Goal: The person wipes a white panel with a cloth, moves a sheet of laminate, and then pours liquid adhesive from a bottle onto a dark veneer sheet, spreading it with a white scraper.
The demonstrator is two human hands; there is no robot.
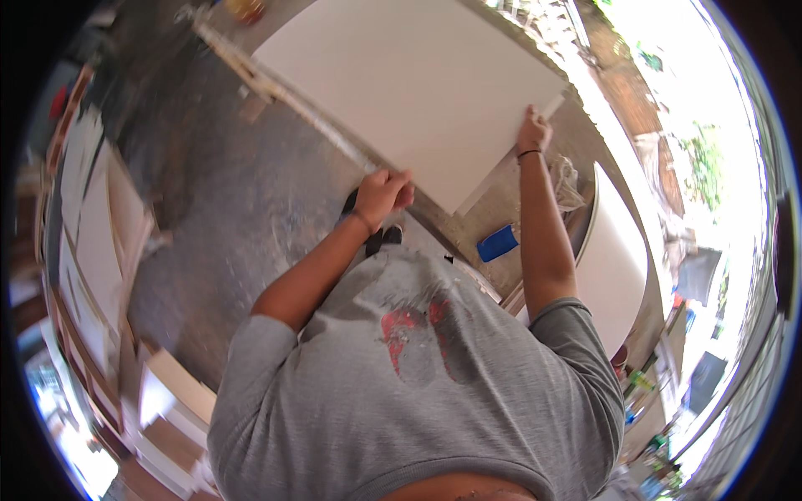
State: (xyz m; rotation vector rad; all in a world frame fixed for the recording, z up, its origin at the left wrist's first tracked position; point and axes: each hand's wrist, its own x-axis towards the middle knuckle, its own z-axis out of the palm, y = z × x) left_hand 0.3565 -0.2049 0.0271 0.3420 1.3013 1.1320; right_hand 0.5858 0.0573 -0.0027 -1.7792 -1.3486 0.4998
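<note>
A large flat white board (pixel 409 83) lies tilted across the view ahead of me, its near corner pointing back toward my body. My left hand (pixel 383 199) is closed at its near left edge, with the fingers curled at the rim. Farther out, my right hand (pixel 534 134) grips the right edge, close to the far right corner; its fingers are partly hidden at the board's side. Along the left side of the board runs a long, narrow pale strip (pixel 288 98), its near end close to my left hand.
A blue object (pixel 498 243) rests near the board's close corner. Right of my forearm stands a curved white panel (pixel 614 259), with a crumpled clear plastic bag (pixel 568 185) by it. Several pale panels (pixel 100 217) lean at the left, above a box-like white piece (pixel 171 392).
</note>
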